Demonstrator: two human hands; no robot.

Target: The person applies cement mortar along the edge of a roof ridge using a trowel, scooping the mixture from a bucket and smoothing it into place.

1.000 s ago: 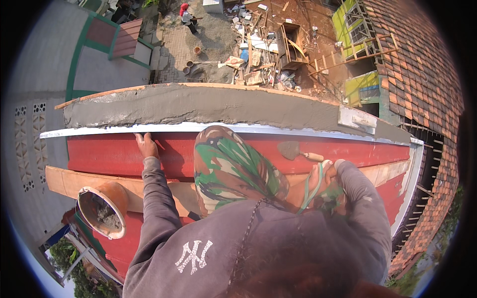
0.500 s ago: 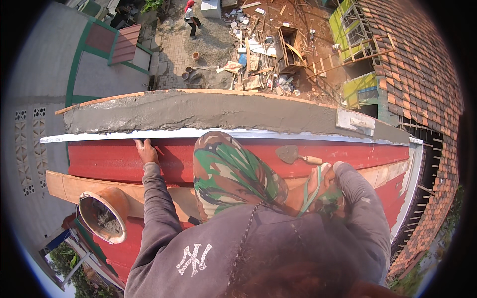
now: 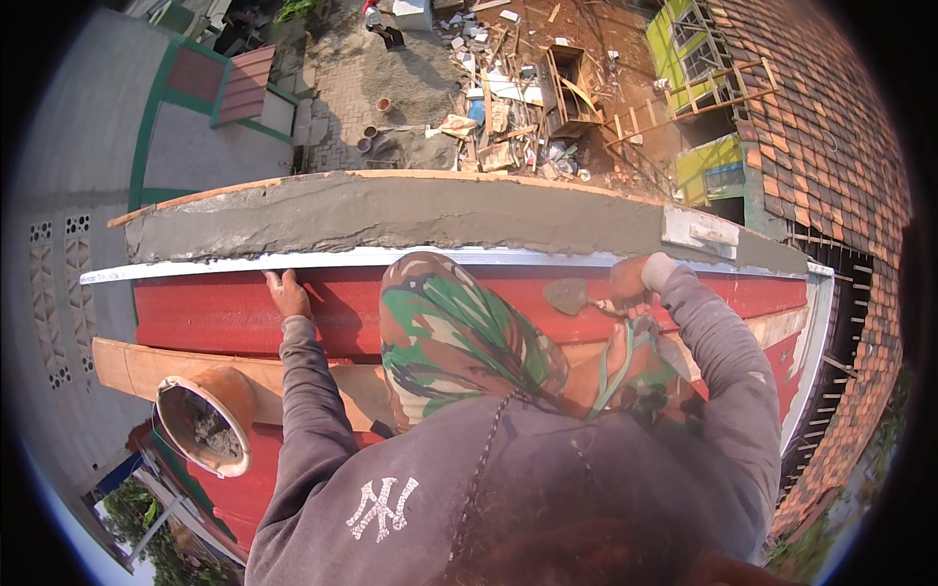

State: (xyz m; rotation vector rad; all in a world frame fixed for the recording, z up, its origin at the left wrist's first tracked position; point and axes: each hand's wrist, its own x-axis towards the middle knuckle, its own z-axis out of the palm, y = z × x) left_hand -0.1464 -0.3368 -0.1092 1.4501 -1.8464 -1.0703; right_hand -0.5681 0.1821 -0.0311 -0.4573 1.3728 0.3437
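A long silver metal straightedge (image 3: 430, 260) runs along the lower edge of a band of wet grey mortar (image 3: 391, 220) on the wall top. My left hand (image 3: 288, 295) grips its underside left of my knee, fingertips at the edge. Just below the bar on the right, my right hand (image 3: 630, 280) is curled down over the handle end of a pointing trowel (image 3: 566, 296). The trowel's blade lies on the red roof sheet (image 3: 225, 313). My foot, with a green sandal strap (image 3: 616, 376), is right beneath that hand.
An orange bucket (image 3: 239, 391) with mortar stands tilted on a wooden plank (image 3: 122, 366) at my left. A pale float (image 3: 699, 231) rests on the mortar at the right. Beyond the wall's edge, far below, lie a rubble heap (image 3: 498, 117) and a person (image 3: 383, 29).
My right hand has moved up from beside my foot to the trowel handle near the straightedge. My left hand has stayed on the bar. The person below has shifted away.
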